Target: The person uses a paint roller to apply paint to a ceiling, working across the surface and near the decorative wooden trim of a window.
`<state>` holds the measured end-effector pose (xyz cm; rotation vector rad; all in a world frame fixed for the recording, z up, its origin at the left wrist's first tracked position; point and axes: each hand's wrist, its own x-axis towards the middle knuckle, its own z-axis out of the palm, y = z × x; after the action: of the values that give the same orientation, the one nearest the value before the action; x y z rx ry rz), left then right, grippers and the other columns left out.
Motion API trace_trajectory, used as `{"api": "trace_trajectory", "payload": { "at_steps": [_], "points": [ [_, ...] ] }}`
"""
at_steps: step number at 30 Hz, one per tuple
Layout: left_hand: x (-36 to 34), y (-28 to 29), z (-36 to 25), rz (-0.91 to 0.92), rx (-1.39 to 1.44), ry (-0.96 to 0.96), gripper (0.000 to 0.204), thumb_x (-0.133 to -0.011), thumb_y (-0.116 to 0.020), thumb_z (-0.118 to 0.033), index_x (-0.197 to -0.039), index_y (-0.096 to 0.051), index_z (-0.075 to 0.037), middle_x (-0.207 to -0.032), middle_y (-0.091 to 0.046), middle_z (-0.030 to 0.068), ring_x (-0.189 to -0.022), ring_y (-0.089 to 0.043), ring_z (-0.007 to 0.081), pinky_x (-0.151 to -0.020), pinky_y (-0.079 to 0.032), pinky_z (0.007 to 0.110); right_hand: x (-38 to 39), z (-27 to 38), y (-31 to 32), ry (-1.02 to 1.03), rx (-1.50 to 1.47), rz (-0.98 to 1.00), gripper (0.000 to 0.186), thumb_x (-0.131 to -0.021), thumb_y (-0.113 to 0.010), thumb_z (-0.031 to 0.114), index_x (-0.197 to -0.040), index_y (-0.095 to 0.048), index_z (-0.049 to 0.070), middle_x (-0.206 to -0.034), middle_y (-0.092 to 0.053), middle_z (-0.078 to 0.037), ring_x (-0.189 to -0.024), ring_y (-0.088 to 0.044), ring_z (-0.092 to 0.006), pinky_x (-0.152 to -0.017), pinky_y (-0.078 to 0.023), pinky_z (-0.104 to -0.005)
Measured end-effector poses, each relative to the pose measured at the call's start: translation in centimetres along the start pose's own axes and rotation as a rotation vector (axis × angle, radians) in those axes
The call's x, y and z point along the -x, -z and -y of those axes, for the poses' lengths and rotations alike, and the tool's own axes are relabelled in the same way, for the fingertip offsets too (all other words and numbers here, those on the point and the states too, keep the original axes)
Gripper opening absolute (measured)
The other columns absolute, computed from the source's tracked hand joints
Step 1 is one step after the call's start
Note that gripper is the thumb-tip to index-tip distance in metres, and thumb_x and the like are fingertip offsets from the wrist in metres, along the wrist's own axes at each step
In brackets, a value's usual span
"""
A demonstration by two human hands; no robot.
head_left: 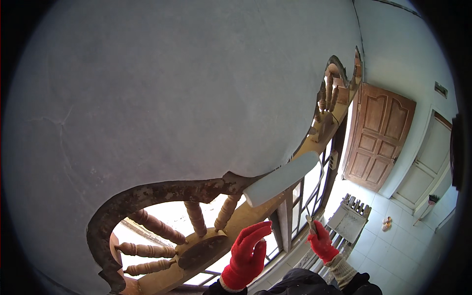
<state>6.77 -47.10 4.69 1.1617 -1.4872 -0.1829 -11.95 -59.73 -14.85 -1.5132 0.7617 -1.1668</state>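
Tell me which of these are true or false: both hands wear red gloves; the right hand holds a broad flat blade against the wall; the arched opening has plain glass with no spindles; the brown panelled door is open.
1. Both hands wear red gloves. True: the left hand and the right hand are both gloved in red.
2. The right hand holds a broad flat blade against the wall. True: the blade lies on the grey wall.
3. The arched opening has plain glass. False: turned wooden spindles fan across it.
4. The brown door is open. False: the door looks shut.
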Motion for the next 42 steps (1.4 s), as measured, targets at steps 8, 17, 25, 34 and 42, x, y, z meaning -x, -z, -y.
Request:
{"api": "trace_trajectory", "payload": {
  "at_steps": [8, 17, 25, 34, 42],
  "points": [
    [0.4, -0.7, 1.2, -0.135, 0.013, 0.031, 0.028, -0.08, -0.044, 0.012, -0.103, -0.057, 0.002, -0.104, -0.059, 0.0189, -0.088, -0.063, 0.0256, -0.078, -0.051, 0.034, -3.8, 2.9, -0.5, 0.027, 0.068, 0.121, 0.029, -0.089, -0.05, 0.008, -0.116, -0.046, -0.002, -0.071, -0.055, -0.004, -0.057, -0.055, -0.0089, -0.051, -0.046, -0.0275],
    [-2.3, -1.1, 0.1, -0.123, 0.018, -0.061, 0.026, -0.082, -0.046, 0.01, -0.105, -0.056, 0.003, -0.105, -0.059, 0.0193, -0.088, -0.063, 0.0266, -0.079, -0.051, 0.035, -15.9, 19.8, 0.2, 0.345, 0.078, 0.093, 0.03, -0.09, -0.047, 0.019, -0.114, -0.046, 0.002, -0.066, -0.052, -0.001, -0.053, -0.051, -0.0083, -0.049, -0.044, -0.0251],
    [-4.0, -1.2, -0.5, -0.159, -0.15, -0.17, 0.024, -0.093, -0.046, -0.012, -0.108, -0.053, 0.004, -0.101, -0.059, 0.0166, -0.082, -0.061, 0.0255, -0.07, -0.05, 0.032, -28.8, 46.4, -0.5, 0.649, 0.104, 0.085, 0.028, -0.094, -0.042, 0.034, -0.091, -0.049, 0.007, -0.055, -0.044, 0.003, -0.043, -0.041, -0.0071, -0.04, -0.038, -0.0224],
    [-3.7, -1.6, 0.8, -0.325, -0.098, -0.023, 0.023, -0.09, -0.049, -0.009, -0.108, -0.055, 0.003, -0.095, -0.059, 0.0158, -0.08, -0.06, 0.0251, -0.069, -0.049, 0.033, -32.8, 61.5, -2.1, 0.608, -0.006, 0.127, 0.023, -0.096, -0.04, 0.027, -0.078, -0.043, 0.013, -0.058, -0.045, 0.0, -0.046, -0.038, -0.0097, -0.039, -0.033, -0.0245],
    [-3.5, -3.0, -0.1, -0.31, 0.024, -0.032, 0.036, -0.076, -0.042, 0.015, -0.107, -0.056, 0.002, -0.107, -0.058, 0.0191, -0.091, -0.062, 0.027, -0.08, -0.051, 0.035, -33.6, 51.7, 0.8, 1.004, 0.074, 0.128, 0.034, -0.093, -0.044, 0.037, -0.104, -0.055, 0.007, -0.054, -0.045, 0.003, -0.042, -0.04, -0.0042, -0.039, -0.035, -0.0204]
  ]
}}
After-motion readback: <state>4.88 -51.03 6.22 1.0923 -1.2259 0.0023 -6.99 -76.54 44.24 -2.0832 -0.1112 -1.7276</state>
